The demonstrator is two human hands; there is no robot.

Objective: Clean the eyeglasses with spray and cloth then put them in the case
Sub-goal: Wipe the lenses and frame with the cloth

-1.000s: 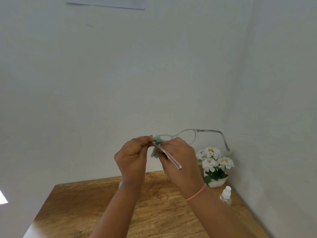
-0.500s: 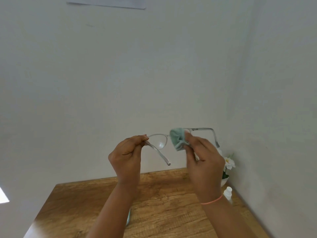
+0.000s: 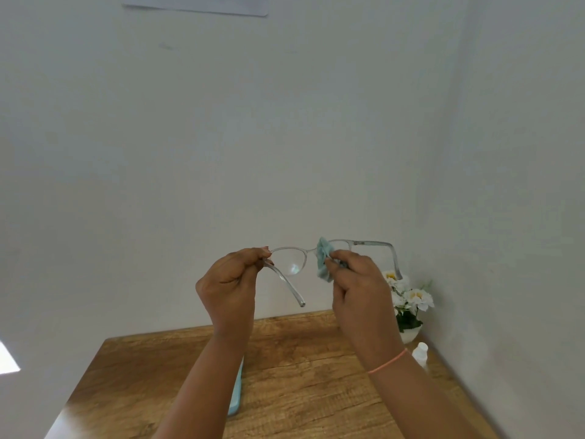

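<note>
Clear-framed eyeglasses (image 3: 292,263) are held up in the air in front of the wall, temples unfolded toward me. My left hand (image 3: 232,280) pinches the frame at its left hinge. My right hand (image 3: 357,286) pinches a pale green cloth (image 3: 324,263) around the right lens, which the cloth and fingers hide. The left lens is bare and shows a small glare spot. A light blue case (image 3: 235,394) lies on the wooden table (image 3: 300,369), mostly behind my left forearm. A small spray bottle with a white cap (image 3: 420,351) stands at the table's right edge.
A white pot of white flowers (image 3: 408,305) stands in the back right corner, just behind my right hand. White walls close the table's far side and right side. A sheet of paper (image 3: 196,4) hangs high on the wall.
My right hand has carried the cloth from the left lens across to the right lens. Both hands have spread apart and the glasses sit slightly higher, with the left lens now uncovered.
</note>
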